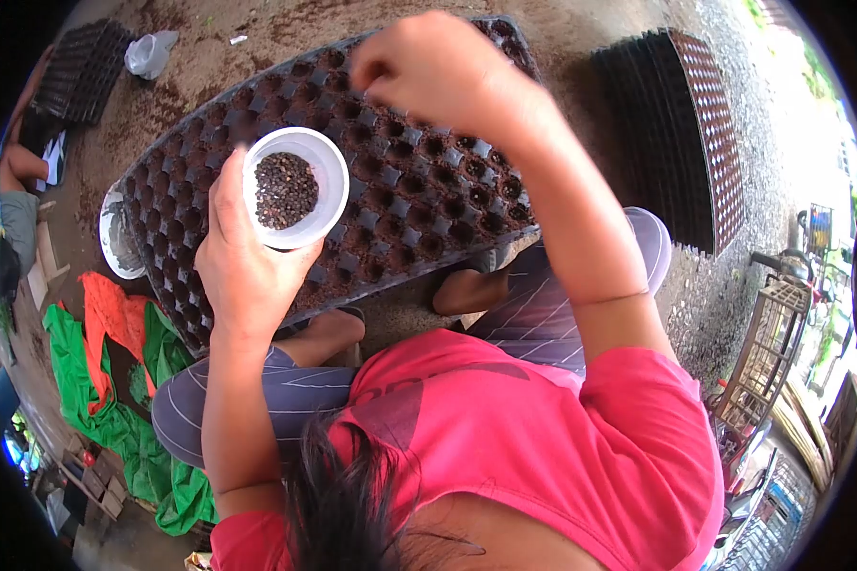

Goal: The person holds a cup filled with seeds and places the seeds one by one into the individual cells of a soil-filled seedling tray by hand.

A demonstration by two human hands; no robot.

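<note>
My left hand [243, 247] is wrapped round a white plastic cup [331, 181], tilted so that its inside faces me. Small dark seeds [286, 190] lie in the bottom of the cup. Below it stretches a black seedling tray [371, 249] with rows of cells, many filled with dark soil. Over the tray's far side is my right hand [428, 68], its fingers curled together in a pinch and slightly blurred. Whatever those fingertips hold, if anything, is too small or hidden to make out. Some cells near the right end show pale specks.
A tall stack of black seedling trays [667, 143] stands at the right, another stack [81, 71] at the far left. Green and orange cloth or sacks [114, 381] lie at lower left. Near them sits a white round container [119, 233]. Another person's leg [21, 169] shows at the left edge.
</note>
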